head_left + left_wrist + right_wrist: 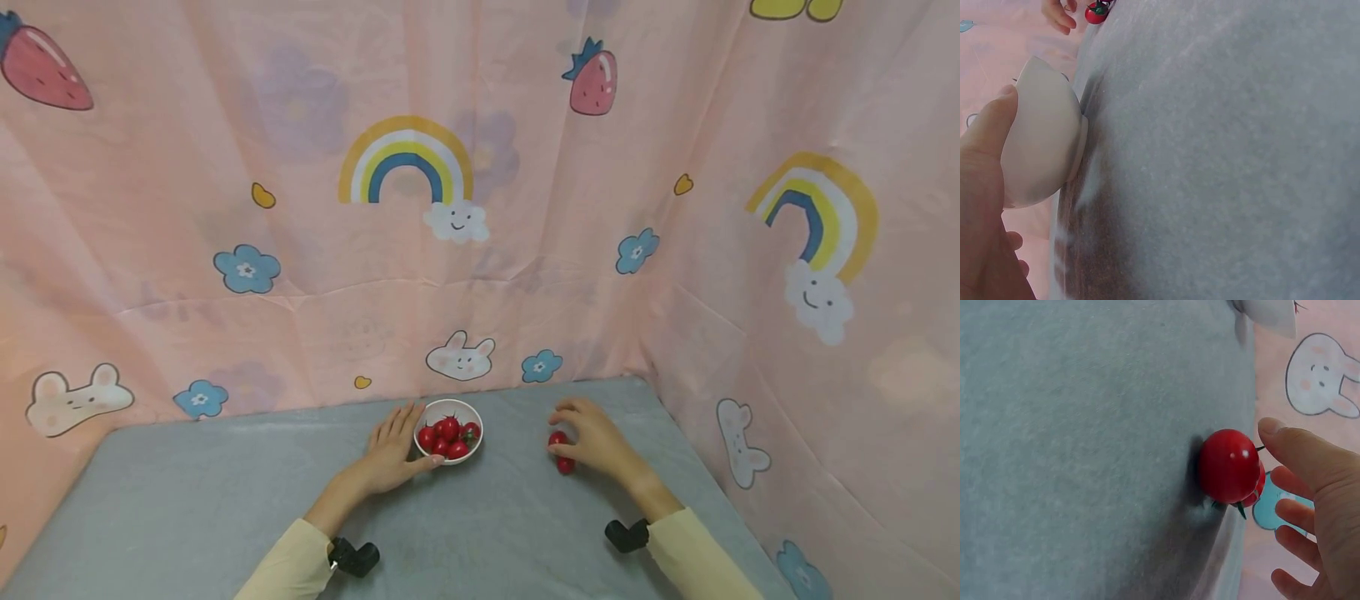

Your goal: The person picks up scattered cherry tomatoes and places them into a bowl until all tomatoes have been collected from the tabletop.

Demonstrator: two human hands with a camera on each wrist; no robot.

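A small white bowl stands toward the back of the table, holding several red cherry tomatoes with green stems. My left hand lies along its left side, fingers straight, thumb at the near rim; in the left wrist view that thumb rests against the bowl's outer wall. To the right, two more cherry tomatoes sit close together on the cloth. Over them hovers my right hand, its fingers loosely bent. In the right wrist view, thumb and fingers are spread beside the nearer tomato, gripping nothing.
Grey cloth covers the table. A pink printed curtain hangs behind it and along the right side. Dark wrist-worn devices stick out at both cream sleeves.
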